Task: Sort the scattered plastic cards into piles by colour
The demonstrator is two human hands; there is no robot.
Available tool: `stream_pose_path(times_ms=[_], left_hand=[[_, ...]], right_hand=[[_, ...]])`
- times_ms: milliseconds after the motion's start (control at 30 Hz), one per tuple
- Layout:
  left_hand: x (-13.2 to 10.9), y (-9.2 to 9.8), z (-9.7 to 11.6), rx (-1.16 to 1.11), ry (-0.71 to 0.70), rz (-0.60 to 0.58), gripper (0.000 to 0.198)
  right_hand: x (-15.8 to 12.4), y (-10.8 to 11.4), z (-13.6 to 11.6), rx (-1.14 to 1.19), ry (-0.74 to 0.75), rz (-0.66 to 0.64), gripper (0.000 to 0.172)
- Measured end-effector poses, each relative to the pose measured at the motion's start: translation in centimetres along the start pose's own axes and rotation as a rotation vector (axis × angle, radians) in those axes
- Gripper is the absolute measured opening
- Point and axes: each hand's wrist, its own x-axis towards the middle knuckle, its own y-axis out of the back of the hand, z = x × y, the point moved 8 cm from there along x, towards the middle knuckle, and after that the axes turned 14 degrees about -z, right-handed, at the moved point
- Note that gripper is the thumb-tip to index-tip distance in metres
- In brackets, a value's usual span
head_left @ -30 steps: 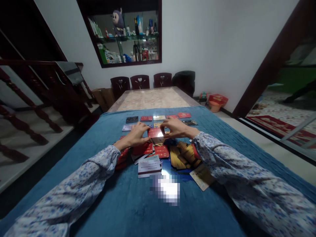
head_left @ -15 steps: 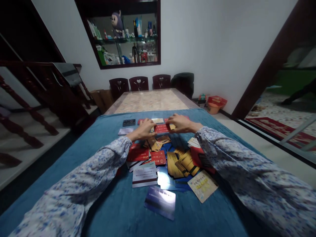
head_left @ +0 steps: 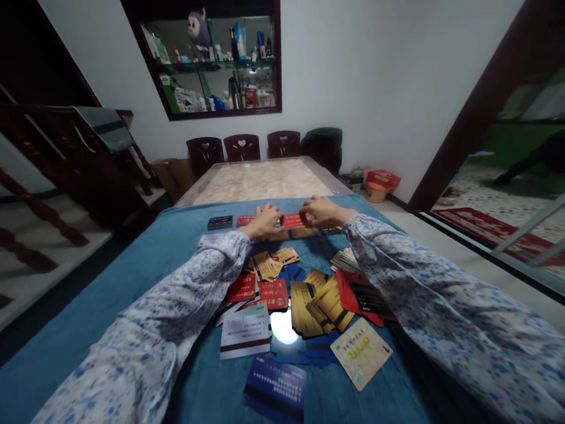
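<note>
We hold the red card at the far edge of the spread, low over the blue cloth that covers the counter. Our left hand pinches its left end and our right hand pinches its right end. The fingers of both are curled closed on the short edges and the palms face down. We judge that a grip at both ends holds the card flat and lets it sit square with its neighbours.

Those neighbours form a straight line across the cloth. A second red card lies just beside our left hand, and a black card lies further left, each apart from the next. More cards show past our right wrist, partly hidden by it.

Nearer to us, between our floral sleeves, lies a loose heap of cards, overlapping at all angles. Gold cards fan out in the middle and red ones lie on either side. A white striped card, a dark blue card and a cream card sit at its near edge. A patch of glare among them hides what is printed there.

Beyond the cloth the bare marble counter runs on to three dark chairs against the wall. A recessed shelf above them is crowded with bottles and a soft toy.
</note>
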Motion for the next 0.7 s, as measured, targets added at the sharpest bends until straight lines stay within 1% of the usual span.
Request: stream_pose_path(times_ms=[200,433,600,700], left_hand=[[2.5,-0.2,-0.6,-0.053,0.001,0.017,0.029],[4.9,-0.3,-0.8,-0.042,0.018,-0.006,0.026],[6.3,-0.9,-1.1,-0.038,0.041,-0.018,0.026],[6.9,-1.2,-1.3,-0.051,0.04,-0.019,0.025]], right_hand=[[1.7,-0.8,1.9,0.014,-0.035,-0.028,0.037],[3.8,-1.6,3.6,0.027,-0.069,-0.055,0.049],[4.7,-2.3,4.1,0.032,-0.09,-0.091,0.04],[5.1,-2.7,4.2,0.03,-0.102,-0.102,0.04]])
